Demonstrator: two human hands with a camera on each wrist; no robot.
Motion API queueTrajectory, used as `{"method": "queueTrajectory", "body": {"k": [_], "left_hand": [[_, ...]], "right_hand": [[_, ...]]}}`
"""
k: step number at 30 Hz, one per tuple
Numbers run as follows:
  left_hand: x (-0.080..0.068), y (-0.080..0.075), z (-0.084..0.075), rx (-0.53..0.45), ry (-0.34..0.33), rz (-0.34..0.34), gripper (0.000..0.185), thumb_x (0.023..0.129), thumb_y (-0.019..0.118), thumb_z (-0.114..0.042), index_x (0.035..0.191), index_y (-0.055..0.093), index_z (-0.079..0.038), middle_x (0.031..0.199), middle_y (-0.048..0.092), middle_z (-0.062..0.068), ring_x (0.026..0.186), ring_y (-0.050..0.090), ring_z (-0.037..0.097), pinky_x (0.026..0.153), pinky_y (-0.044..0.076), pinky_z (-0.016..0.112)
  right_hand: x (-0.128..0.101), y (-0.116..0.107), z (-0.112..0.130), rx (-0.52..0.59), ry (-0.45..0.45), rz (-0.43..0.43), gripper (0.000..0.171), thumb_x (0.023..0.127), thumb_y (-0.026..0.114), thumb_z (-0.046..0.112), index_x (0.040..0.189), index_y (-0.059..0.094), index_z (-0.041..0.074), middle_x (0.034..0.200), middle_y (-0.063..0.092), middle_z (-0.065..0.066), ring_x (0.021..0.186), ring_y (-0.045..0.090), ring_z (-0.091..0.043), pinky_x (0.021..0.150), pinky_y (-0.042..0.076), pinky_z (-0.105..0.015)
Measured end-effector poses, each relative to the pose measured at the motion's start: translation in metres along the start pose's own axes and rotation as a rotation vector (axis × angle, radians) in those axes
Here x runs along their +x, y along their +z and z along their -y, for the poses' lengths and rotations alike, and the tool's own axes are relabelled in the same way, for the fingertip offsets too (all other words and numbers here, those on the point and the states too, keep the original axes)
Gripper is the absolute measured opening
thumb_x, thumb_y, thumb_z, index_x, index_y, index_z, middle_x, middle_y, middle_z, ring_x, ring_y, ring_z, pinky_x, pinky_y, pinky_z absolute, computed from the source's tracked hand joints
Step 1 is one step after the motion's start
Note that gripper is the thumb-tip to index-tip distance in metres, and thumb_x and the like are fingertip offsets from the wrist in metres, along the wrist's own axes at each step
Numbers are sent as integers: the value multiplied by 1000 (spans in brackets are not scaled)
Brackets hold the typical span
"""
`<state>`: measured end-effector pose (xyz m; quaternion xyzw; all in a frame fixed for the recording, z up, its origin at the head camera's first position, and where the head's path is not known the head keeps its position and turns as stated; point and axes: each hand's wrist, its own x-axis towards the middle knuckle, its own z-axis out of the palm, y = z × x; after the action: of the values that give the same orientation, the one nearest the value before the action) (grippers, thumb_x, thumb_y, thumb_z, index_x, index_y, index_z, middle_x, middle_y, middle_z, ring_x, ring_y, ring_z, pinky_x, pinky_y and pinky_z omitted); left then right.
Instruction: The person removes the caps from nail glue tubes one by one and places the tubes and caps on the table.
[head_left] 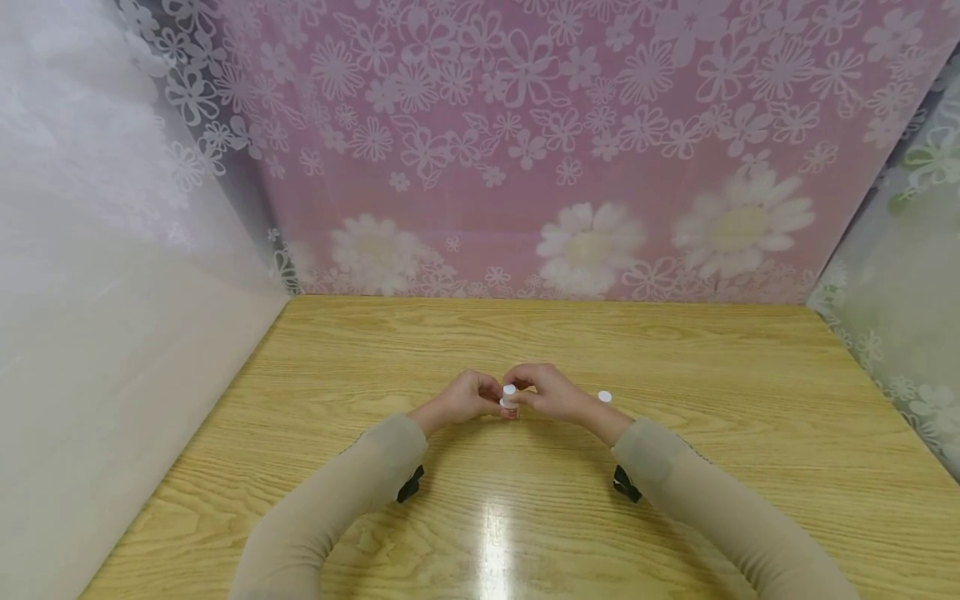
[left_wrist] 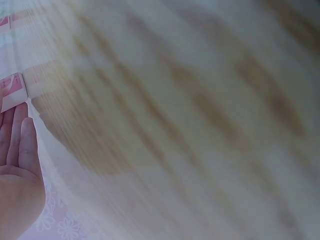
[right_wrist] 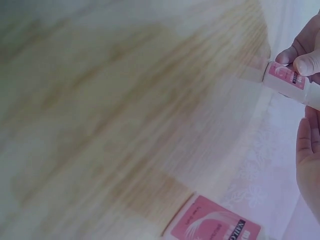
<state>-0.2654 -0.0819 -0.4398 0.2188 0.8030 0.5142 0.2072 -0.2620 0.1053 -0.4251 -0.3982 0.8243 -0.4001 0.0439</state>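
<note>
Two hands meet mid-table (head_left: 675, 350): your left hand (head_left: 467, 397) pinches the small pink-labelled bottle (head_left: 510, 405) upright, your right hand (head_left: 551, 392) grips its white cap; another white-capped bottle (head_left: 604, 397) stands just right.

the head view looks forward and down from above the desk (head_left: 675, 467), taking in its whole top, the flowered curtain (head_left: 570, 150) at the upper part of the frame and both sleeves at the bottom edge. the left wrist view sits very close to the desk (left_wrist: 190, 125), blurred, with the left hand (left_wrist: 17, 175) at the lower left of the frame. the right wrist view is as close, the small bottle (right_wrist: 290, 82) at its upper right edge. all three share the wood grain and that bottle (head_left: 510, 401).
</note>
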Motion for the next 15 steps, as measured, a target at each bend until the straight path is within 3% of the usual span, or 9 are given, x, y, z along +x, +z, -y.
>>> {"method": "queueTrajectory", "body": {"k": [8,15], "left_hand": [[-1,-2,0,31,-14,-11,11,77,67,-2,86,65,2,83,67,8,77,62,13,62,46,24],[-1,-2,2,17,-15,-10,11,77,67,-3,87,66,1,84,67,8,79,62,13,64,46,25]], "right_hand": [[0,1,3,-8,96,-31,16,84,63,22,92,60,8,89,60,2,85,55,-13,77,45,-33],[1,3,3,-7,125,-69,13,81,66,19,85,58,9,80,57,4,77,54,-11,71,46,-29]]}}
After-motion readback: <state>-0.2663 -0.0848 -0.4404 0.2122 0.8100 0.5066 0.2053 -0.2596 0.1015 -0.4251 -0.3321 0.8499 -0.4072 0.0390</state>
